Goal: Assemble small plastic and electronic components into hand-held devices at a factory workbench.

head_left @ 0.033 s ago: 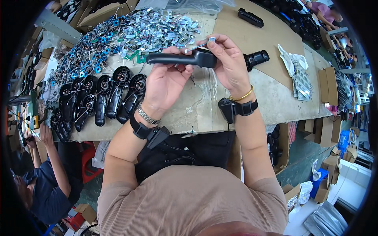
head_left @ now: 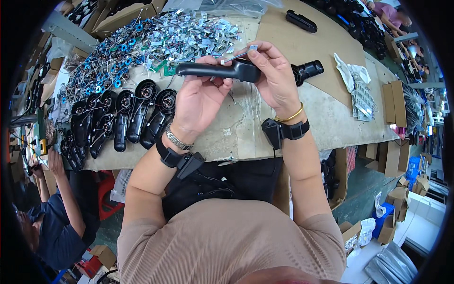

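Note:
My left hand (head_left: 201, 102) is closed round the handle of a black plastic housing (head_left: 208, 70), held level above the table. Its rounded head points right, beside my right palm. Between thumb and fingertips, my right hand (head_left: 276, 71) pinches a small whitish part (head_left: 253, 48) with thin wires and a small connector that reach toward the housing. What lies inside the housing is hidden. Left of my hands, several black housing halves (head_left: 124, 118) with round parts and wires in them lie in a row. Behind them spreads a heap of small wired parts (head_left: 189, 38).
Right of my hand lies another black device (head_left: 309, 70) on brown cardboard (head_left: 331, 52), with a black piece (head_left: 301, 22) farther back. White gloves (head_left: 352, 71) rest by silvery sheets (head_left: 362, 102). At the lower left, another person's arm (head_left: 68, 199) reaches to the table.

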